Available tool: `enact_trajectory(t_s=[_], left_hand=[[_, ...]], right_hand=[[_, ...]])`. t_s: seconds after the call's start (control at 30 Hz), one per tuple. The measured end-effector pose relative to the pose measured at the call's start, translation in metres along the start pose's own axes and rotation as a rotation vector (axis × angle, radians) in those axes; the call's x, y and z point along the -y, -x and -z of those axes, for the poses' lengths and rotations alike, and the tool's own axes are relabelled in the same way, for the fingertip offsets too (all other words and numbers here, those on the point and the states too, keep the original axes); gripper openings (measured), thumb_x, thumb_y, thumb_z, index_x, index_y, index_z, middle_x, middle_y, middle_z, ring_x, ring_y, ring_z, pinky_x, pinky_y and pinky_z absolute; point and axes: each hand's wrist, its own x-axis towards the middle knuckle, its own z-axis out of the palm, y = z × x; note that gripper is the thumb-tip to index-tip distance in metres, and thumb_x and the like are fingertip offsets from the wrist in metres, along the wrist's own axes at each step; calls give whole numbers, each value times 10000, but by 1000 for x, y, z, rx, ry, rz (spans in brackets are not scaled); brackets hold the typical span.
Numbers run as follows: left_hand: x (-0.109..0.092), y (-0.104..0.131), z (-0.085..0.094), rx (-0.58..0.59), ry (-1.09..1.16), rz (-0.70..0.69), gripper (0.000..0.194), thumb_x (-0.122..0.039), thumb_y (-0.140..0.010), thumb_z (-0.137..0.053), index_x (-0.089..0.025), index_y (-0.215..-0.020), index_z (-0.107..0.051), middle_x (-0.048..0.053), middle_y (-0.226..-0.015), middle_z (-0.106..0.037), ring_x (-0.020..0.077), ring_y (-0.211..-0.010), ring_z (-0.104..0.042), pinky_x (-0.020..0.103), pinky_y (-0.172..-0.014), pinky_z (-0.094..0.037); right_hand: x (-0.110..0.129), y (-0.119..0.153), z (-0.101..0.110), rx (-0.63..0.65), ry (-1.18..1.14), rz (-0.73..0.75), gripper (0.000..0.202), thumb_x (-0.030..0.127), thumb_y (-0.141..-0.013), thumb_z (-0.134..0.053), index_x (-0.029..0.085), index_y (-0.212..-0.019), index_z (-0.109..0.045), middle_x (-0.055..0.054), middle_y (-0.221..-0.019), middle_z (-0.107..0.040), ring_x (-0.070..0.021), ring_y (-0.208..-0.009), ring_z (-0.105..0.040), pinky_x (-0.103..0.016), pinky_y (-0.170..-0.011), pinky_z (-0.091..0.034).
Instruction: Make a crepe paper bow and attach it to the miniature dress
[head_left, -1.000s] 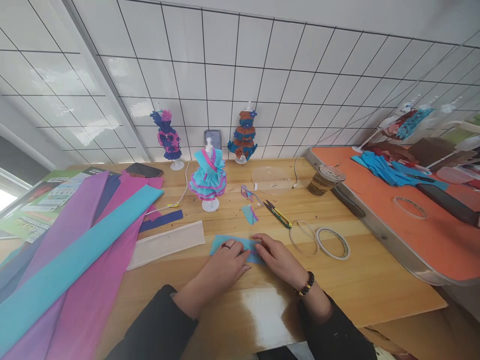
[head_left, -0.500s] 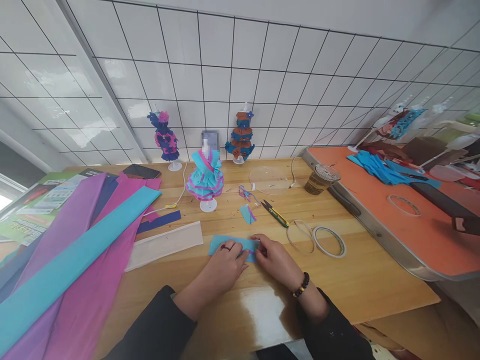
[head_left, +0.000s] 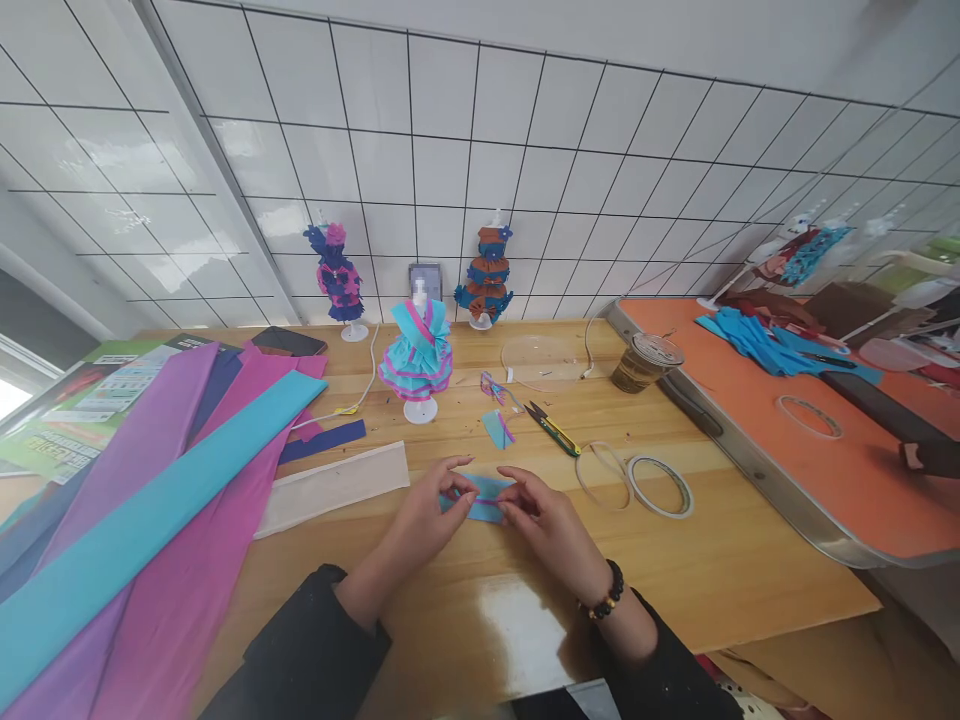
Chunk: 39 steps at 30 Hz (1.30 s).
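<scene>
A short light-blue crepe paper piece (head_left: pixel 487 513) lies on the table in front of me, and a thin purple strip (head_left: pixel 486 501) runs along it. My left hand (head_left: pixel 429 512) is at the left end, thumb and forefinger pinched on the purple strip. At the right end my right hand (head_left: pixel 551 520) pinches the strip with thumb and forefinger. My fingers cover both ends of the blue piece. Just beyond them are a small blue scrap with a purple stripe (head_left: pixel 498 428) and yellow-and-black thread snips (head_left: pixel 553 430).
Rolls of tape (head_left: pixel 660 487) lie to the right, near a lidded cup (head_left: pixel 646 362). Long crepe sheets (head_left: pixel 157 490) and a whitish strip (head_left: pixel 334 490) are on the left. Small dress forms, one in a blue ruffled dress (head_left: pixel 417 355), stand at the back. An orange-topped table (head_left: pixel 750 440) adjoins at right.
My left hand has shifted left and lifted from lying flat over the blue paper to a pinch. More of the purple strip shows now. My right hand has stayed nearly in place.
</scene>
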Motion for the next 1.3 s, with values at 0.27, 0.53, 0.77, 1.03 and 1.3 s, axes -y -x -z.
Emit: enact_trajectory(t_s=[0.27, 0.53, 0.77, 1.03, 1.3], left_hand=[[0, -1, -2, 42, 323, 101, 542, -274, -737, -587, -156, -1214, -359, 76, -913, -638, 183, -828, -618, 335, -750, -480], [-1, 5, 0, -63, -339, -201, 383, -187, -799, -480, -239, -1177, -448, 20, -891, -674, 175, -877, -594, 331, -792, -450], [-2, 3, 10, -106, -330, -131, 401, -199, -808, -477, -253, -1201, -421, -3, -858, -666, 150, -831, -594, 299, -776, -440], [-2, -4, 28, -31, -209, -26, 443, -214, -770, -510, -225, -1207, -433, -11, -796, -659, 133, -758, -589, 276, -766, -438], [-2, -5, 33, -4, -204, -15, 479, -197, -746, -513, -229, -1216, -431, -24, -766, -652, 135, -767, -583, 267, -774, -434]], right_hand=[[8, -1, -13, -15, 127, 148, 393, 169, -816, -464, 216, -1202, -411, -51, -954, -645, -151, -826, -611, -300, -772, -480], [8, -6, -25, -30, -2, 94, 412, 139, -796, -477, 224, -1194, -416, -28, -852, -647, -141, -752, -611, -281, -712, -492], [2, -9, -27, -64, -194, -16, 378, 187, -793, -492, 187, -1164, -417, -41, -867, -630, -133, -708, -619, -274, -687, -499], [3, -16, -31, -100, -103, 18, 303, 228, -822, -452, 175, -1120, -467, -18, -764, -588, -120, -625, -571, -256, -621, -475], [5, -20, -30, -103, 50, 50, 317, 163, -787, -477, 197, -1101, -509, -45, -931, -568, -118, -695, -535, -240, -609, -451]])
